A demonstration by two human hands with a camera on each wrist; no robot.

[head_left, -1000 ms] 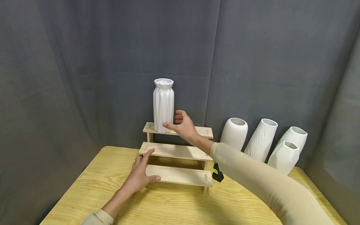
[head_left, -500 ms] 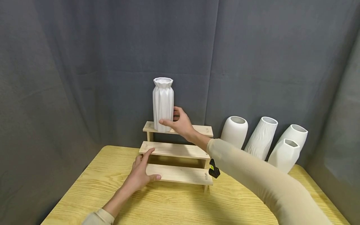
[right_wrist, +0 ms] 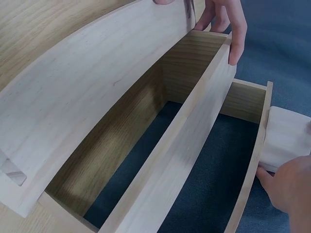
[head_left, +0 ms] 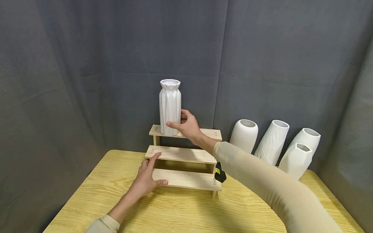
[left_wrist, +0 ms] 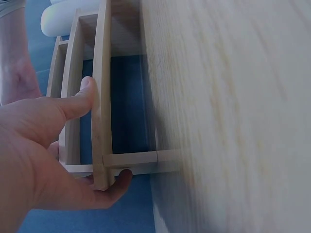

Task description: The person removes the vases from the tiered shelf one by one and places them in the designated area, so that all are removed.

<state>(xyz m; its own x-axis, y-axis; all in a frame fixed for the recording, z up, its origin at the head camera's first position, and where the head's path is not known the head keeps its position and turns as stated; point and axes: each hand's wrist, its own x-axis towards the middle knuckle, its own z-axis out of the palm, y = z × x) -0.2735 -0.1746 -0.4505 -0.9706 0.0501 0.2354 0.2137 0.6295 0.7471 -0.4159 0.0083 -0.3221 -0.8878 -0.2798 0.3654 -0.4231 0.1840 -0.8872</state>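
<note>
A tall white pleated vase (head_left: 170,106) with a ruffled rim stands upright on the left part of the top step of a three-step wooden stand (head_left: 189,179). Around its lower right side, my right hand (head_left: 190,127) holds it, thumb across the front and fingers partly hidden behind. My left hand (head_left: 144,181) grips the left end of the stand. In the left wrist view, that hand's thumb (left_wrist: 80,99) lies on the lowest board and a finger curls around the board's end. The vase's base (right_wrist: 286,138) shows beside the right hand in the right wrist view.
To the right stand several white vases: a rounded one (head_left: 244,136), a tapered textured one (head_left: 272,142), and two more, the front one faceted (head_left: 295,161). A black device (head_left: 220,173) hangs under the right sleeve. Grey curtain (head_left: 131,48) backs the wooden table (head_left: 180,213).
My right hand has moved slightly left and up and drawn its fingers in around the vase. The vase stays on the top step. The left hand keeps its place on the stand.
</note>
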